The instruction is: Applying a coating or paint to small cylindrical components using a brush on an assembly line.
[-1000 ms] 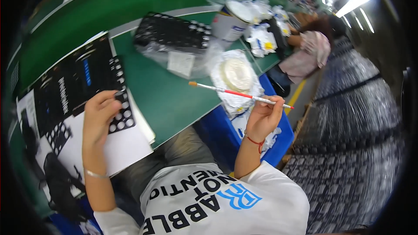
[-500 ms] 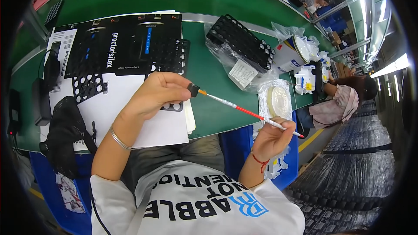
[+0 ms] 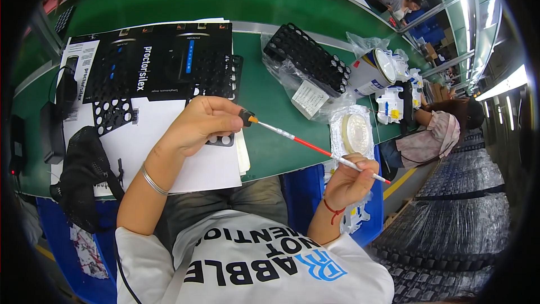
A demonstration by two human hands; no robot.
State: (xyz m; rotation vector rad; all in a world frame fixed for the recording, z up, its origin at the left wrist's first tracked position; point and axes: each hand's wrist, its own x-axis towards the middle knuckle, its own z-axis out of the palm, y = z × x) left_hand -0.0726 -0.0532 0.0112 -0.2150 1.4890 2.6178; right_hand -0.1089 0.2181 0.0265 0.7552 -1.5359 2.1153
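Between thumb and fingers, my left hand (image 3: 209, 123) pinches a small black part (image 3: 245, 116) above the near edge of the green table. My right hand (image 3: 352, 180) grips a thin paintbrush (image 3: 310, 145) with a red and white handle near its rear end. The brush's orange-brown bristles touch the black part, or lie right at it. Just beyond my right hand is a round, pale shallow dish (image 3: 356, 133) on a crinkled white wrapper. Under and beyond my left hand lie white sheets (image 3: 163, 135) and a black printed cardboard sheet (image 3: 154, 59).
Black perforated trays (image 3: 306, 56) lie in clear plastic at the back right, beside a tin can (image 3: 372, 72). White plastic parts (image 3: 389, 105) stand farther right. A black mesh item (image 3: 87, 174) hangs over the left front edge. Blue bins (image 3: 374, 208) sit below. A co-worker (image 3: 436, 132) sits at right.
The paintbrush tip and the black part have shifted slightly left. Both hands keep their hold, and the view has moved a little.
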